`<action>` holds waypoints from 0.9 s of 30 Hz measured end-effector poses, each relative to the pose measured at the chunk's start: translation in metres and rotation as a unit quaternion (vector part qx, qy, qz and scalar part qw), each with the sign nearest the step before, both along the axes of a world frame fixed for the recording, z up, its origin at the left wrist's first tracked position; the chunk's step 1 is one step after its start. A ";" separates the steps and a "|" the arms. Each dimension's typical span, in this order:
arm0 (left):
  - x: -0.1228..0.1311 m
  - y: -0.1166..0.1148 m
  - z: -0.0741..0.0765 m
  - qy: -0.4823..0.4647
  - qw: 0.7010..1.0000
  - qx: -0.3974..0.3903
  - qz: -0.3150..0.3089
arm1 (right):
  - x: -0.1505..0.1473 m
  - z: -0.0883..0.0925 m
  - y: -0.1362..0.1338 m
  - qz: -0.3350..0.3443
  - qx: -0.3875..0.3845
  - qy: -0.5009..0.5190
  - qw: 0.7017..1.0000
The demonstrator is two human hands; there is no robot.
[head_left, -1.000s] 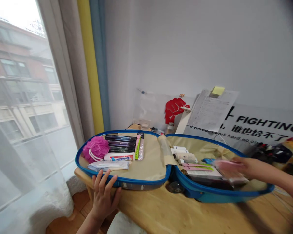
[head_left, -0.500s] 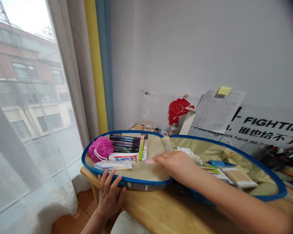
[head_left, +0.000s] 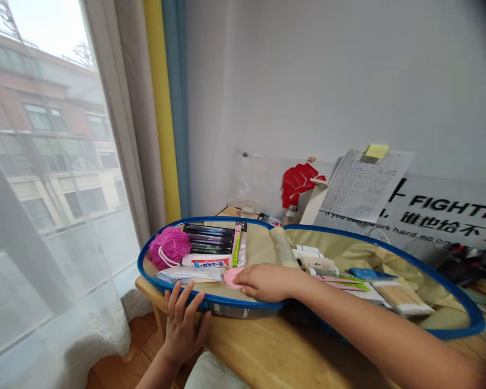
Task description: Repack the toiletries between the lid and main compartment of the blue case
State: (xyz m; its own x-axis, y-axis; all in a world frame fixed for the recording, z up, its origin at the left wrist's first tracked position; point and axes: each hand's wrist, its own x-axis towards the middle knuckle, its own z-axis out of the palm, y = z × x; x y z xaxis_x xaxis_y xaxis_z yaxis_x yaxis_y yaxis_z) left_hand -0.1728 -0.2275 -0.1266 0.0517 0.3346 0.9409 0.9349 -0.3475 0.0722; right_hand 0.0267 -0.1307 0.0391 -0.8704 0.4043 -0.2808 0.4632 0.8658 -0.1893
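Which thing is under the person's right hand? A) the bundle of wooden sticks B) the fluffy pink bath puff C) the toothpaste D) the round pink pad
D: the round pink pad peeks out under the fingertips of the right hand.

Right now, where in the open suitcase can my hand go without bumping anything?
Bare lining shows between the pink pack and the beige centre fold. More lies past the white bottles, along the blue rim. It is crowded around the pink loofah and the dark packs.
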 end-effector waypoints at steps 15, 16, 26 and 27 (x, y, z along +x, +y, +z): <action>0.000 0.000 0.001 0.005 1.000 0.009 -0.001 | 0.059 0.050 0.011 -0.131 0.014 0.109 0.985; 0.000 0.000 0.001 0.005 1.000 0.009 -0.001 | 0.071 0.057 0.013 -0.161 0.031 0.122 0.979; -0.001 0.001 0.001 0.005 1.000 0.011 -0.002 | 0.196 0.048 0.038 -0.333 0.038 -0.037 0.942; -0.001 0.001 0.001 0.006 1.000 0.011 -0.003 | 0.201 0.040 0.038 -0.333 0.044 -0.049 0.941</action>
State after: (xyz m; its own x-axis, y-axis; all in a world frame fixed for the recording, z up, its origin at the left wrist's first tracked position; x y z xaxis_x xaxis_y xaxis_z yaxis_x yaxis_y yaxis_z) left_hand -0.1737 -0.2265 -0.1255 0.0647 0.3129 0.9476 0.9337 -0.3541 0.0532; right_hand 0.2275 -0.0925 0.0792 -0.3882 0.8762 -0.2856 0.9196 0.3884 -0.0584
